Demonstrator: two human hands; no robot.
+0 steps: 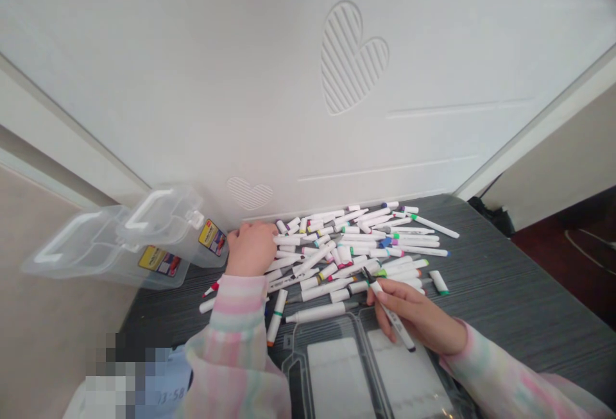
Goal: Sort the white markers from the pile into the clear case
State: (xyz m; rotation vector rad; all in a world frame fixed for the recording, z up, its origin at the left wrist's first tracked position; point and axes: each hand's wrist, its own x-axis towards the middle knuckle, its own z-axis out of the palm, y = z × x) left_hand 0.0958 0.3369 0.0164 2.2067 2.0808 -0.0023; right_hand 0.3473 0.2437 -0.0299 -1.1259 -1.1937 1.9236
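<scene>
A pile of white markers with coloured caps [356, 246] lies spread on a dark grey table [505, 290] against a white panel. My left hand [250, 247] rests at the pile's left edge, fingers curled over markers there; what it grips is hidden. My right hand [414, 316] holds a white marker with a black tip [389, 311], pinched between the fingers, tip pointing up-left toward the pile. Both arms wear pastel striped sleeves.
Two clear plastic cases with handles [144, 233] lean at the table's left end. An open clear box with white inserts [366, 367] sits at the near edge. A white panel with heart reliefs [353, 56] stands behind. Floor and cables show at right.
</scene>
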